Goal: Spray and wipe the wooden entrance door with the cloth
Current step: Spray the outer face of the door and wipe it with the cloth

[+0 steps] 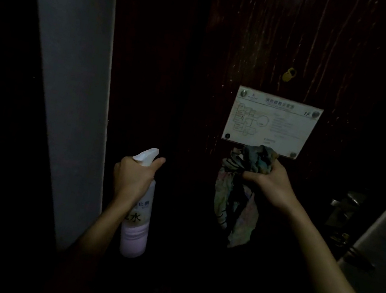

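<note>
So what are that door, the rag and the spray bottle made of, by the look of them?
The door: dark wood, probably varnished; vertical grain streaks catch the light. The cloth: soft fabric, faded multicolour; it crumples and hangs limp from the right hand. The spray bottle: likely translucent plastic, matte, with a white trigger head, gripped by the left hand.

"1F" on plaque, "水" on bottle
</note>
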Demonstrator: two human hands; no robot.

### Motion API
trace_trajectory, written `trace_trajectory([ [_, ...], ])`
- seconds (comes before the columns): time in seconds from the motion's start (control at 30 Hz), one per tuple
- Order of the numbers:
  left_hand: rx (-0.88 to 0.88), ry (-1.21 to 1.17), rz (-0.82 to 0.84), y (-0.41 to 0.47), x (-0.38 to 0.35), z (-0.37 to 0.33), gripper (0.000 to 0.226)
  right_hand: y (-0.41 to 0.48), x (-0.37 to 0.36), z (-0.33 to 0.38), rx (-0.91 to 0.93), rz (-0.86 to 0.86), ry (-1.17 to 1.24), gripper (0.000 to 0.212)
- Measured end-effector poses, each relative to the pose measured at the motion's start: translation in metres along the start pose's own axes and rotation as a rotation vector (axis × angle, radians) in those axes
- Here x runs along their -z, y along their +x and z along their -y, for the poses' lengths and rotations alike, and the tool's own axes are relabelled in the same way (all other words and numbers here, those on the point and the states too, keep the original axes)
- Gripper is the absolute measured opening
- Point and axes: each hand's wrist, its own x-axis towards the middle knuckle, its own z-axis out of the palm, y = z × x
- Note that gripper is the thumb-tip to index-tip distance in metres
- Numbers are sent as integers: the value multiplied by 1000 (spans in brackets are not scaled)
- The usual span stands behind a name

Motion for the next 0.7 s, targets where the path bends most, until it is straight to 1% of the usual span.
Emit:
trace_trajectory([
  [0.07,12,-8,33,-1,-1,2,27,-1,-1,0,2,0,-1,47],
  [0.1,18,15,32,-2,-2,2,27,0,-2,-1,4,0,-5,46],
  [0.23,40,80,-17,-4,-3,7,43,0,-4,-4,2,2,-23,46],
  [0.37,66,-11,11,-5,-3,11,41,2,-4,-5,-10,-5,-29,45],
  [0.47,13,-16,67,-8,-7,8,37,3,-4,-5,-19,-10,-41,46],
  [0.6,-4,-20,26,-4,-9,4,42,2,0,-8,-40,-21,-58,51],
  [0.67,19,-75,1,-4,-9,4,43,1,3,-10,-49,-24,-66,52],
  [0.7,32,-115,2,-5,-10,1,39,1,4,-12,-52,-29,-66,51],
])
